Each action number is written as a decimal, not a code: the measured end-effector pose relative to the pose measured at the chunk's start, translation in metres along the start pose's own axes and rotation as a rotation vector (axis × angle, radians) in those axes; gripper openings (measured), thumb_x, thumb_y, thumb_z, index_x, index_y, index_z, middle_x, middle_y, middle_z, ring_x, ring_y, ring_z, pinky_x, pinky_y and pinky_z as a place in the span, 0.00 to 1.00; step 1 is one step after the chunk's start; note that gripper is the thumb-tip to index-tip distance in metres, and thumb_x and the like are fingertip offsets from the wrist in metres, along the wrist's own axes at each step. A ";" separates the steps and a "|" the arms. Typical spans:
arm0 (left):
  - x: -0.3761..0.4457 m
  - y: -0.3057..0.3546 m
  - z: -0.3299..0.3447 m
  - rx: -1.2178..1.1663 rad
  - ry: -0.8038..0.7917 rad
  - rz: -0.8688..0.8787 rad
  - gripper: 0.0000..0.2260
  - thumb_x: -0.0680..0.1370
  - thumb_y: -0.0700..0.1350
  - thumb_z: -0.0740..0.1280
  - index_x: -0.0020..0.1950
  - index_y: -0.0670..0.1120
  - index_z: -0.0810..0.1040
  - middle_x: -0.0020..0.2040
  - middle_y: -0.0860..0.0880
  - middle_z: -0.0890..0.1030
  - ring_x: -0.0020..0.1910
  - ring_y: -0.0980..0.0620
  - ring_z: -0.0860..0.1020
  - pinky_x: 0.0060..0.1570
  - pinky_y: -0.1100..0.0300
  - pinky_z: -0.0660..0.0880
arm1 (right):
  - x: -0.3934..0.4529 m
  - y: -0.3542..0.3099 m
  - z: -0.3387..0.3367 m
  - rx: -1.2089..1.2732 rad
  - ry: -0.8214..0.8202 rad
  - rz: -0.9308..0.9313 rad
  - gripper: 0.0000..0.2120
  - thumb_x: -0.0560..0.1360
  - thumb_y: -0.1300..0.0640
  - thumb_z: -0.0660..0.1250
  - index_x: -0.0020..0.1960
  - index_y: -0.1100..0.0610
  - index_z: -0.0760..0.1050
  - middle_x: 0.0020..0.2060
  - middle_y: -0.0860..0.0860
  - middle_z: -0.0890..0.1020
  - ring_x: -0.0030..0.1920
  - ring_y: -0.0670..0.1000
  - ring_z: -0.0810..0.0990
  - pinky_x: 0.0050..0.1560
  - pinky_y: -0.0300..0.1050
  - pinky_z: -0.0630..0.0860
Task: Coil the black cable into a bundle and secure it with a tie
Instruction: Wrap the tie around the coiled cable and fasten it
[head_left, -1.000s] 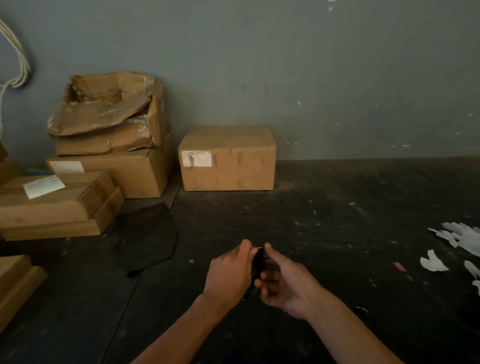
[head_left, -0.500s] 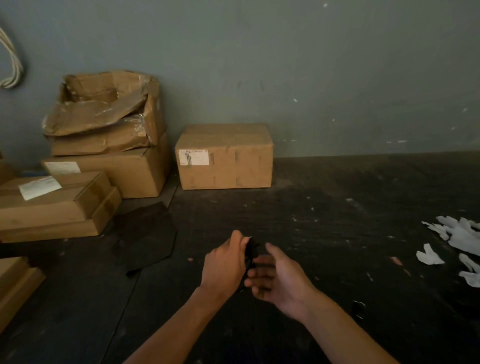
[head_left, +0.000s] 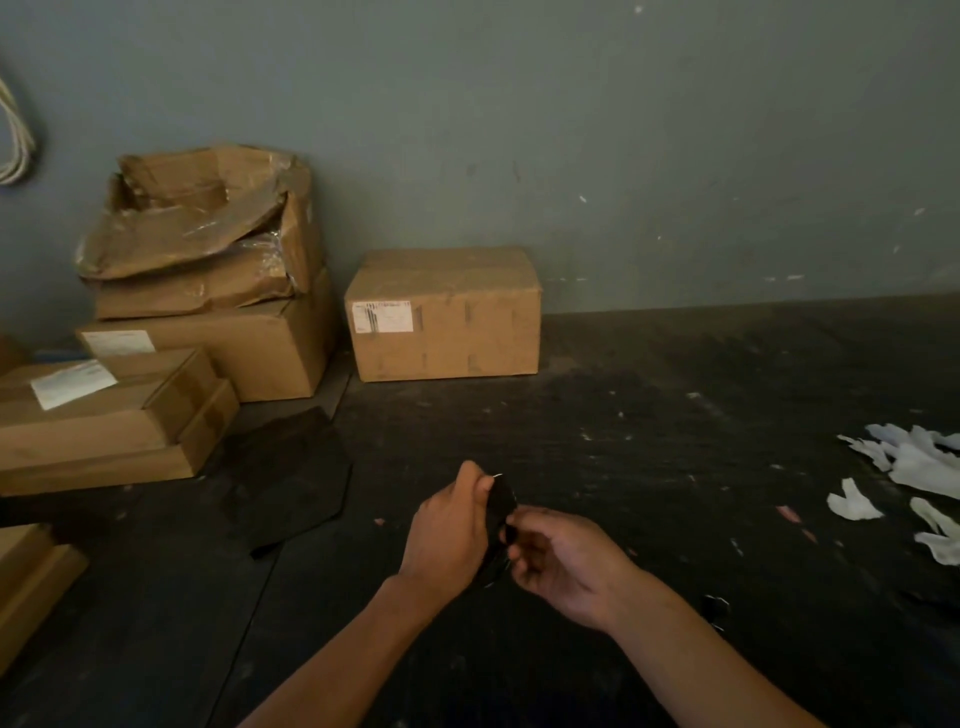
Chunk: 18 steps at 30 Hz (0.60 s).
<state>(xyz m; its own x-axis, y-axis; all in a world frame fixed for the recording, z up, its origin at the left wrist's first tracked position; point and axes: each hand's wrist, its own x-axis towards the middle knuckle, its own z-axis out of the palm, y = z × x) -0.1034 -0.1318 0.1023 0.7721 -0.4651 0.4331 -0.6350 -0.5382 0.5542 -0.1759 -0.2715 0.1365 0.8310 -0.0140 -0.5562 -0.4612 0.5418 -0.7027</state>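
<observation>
- At the far left, some pale cords (head_left: 15, 140) hang on the grey-green wall (head_left: 623, 130).
- Below them a group of cardboard boxes (head_left: 156, 374) stands against the wall. The top box (head_left: 202, 228) is crushed and torn, and its flaps are open. The lower boxes carry white labels.
- One more box corner (head_left: 31, 582) shows at the left edge, closer to the camera.
- A flat dark sheet (head_left: 291, 478) lies on the dark table (head_left: 675, 415), just in front of the boxes and to the left of the hands.
- A closed single box (head_left: 444, 314) with a white label stands alone by the wall, behind the hands.
- The left hand (head_left: 449, 535) is above the table with its back to the camera. Its fingers are curled and they pinch the upper left side of the black cable (head_left: 501, 504).
- The cable is a small dark bundle, held between the two hands and above the table. It is dim, so I cannot count its loops. A thin light strand shows at its top, next to the left fingertips; I cannot tell if this is the tie.
- The right hand (head_left: 566, 564) touches the lower right side of the bundle. Its thumb and fingers are curled and they pinch the cable there.
- A small dark object (head_left: 716, 607) lies on the table, to the right of the right forearm.
- At the far right, white scraps (head_left: 914, 467) lie scattered on the table, well apart from the hands.
</observation>
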 end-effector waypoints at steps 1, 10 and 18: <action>-0.001 0.000 0.003 -0.095 -0.003 -0.041 0.17 0.81 0.57 0.46 0.50 0.48 0.68 0.39 0.50 0.78 0.32 0.56 0.78 0.33 0.58 0.79 | 0.000 0.000 0.000 -0.020 0.019 -0.013 0.11 0.75 0.62 0.69 0.56 0.61 0.81 0.43 0.57 0.82 0.38 0.51 0.78 0.38 0.43 0.76; -0.015 0.007 0.013 -0.543 -0.139 -0.334 0.06 0.84 0.41 0.54 0.55 0.44 0.70 0.44 0.45 0.77 0.37 0.57 0.77 0.38 0.62 0.77 | 0.008 0.007 -0.006 -0.124 0.150 -0.155 0.07 0.76 0.60 0.69 0.53 0.60 0.81 0.43 0.55 0.83 0.42 0.51 0.79 0.44 0.45 0.76; -0.022 0.001 0.027 -0.478 0.104 -0.407 0.06 0.83 0.38 0.56 0.55 0.48 0.69 0.44 0.46 0.79 0.39 0.57 0.79 0.39 0.63 0.77 | 0.014 0.024 -0.008 -0.327 0.232 -0.028 0.06 0.76 0.59 0.69 0.51 0.59 0.81 0.39 0.54 0.83 0.36 0.49 0.79 0.35 0.41 0.75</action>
<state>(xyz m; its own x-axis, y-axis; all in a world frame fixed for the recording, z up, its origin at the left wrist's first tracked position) -0.1214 -0.1416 0.0741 0.9629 -0.2058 0.1747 -0.2280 -0.2735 0.9345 -0.1774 -0.2654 0.1086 0.7694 -0.2347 -0.5941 -0.5452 0.2434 -0.8022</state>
